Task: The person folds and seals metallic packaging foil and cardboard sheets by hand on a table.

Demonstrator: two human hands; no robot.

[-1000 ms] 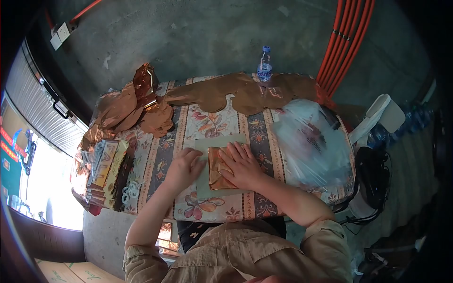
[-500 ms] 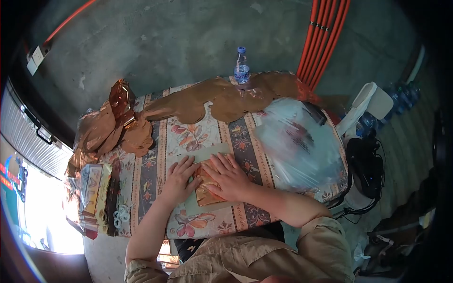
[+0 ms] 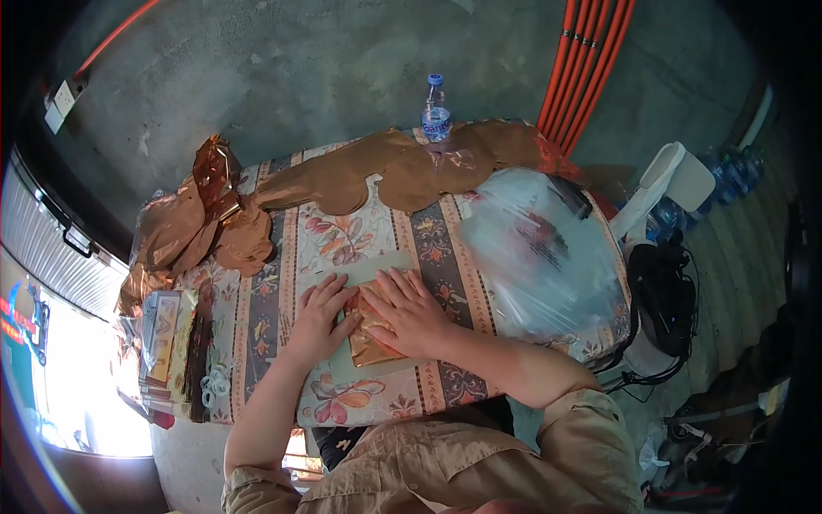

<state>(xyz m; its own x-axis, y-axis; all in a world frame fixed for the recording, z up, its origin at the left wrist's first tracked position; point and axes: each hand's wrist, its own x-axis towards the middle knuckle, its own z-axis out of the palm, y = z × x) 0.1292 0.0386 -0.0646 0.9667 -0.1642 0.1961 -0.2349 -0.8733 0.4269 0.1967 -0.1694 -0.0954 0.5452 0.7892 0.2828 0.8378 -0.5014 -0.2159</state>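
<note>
A shiny copper-gold foil sheet or packet (image 3: 370,349) lies on a pale greenish flat sheet (image 3: 341,373) near the front of the table. My right hand (image 3: 409,319) rests flat across the foil's upper right part, fingers stretched out and covering much of it. At the left edge of the foil, my left hand (image 3: 320,321) lies with its fingers extended, partly on the pale sheet, fingertips touching or very near the foil. Neither hand is closed around anything. Whether the foil is folded around something is hidden.
The table has a floral cloth (image 3: 338,236). Copper-brown foil pieces (image 3: 180,231) lie heaped at left, others (image 3: 342,182) along the back. A water bottle (image 3: 436,110) stands behind, a clear plastic bag (image 3: 544,257) lies right, stacked packets (image 3: 164,338) and white rings (image 3: 216,384) left.
The whole view has shifted slightly, with the table appearing a little higher. Both hands stay on the foil and pale sheet, with only slight changes in finger position.
</note>
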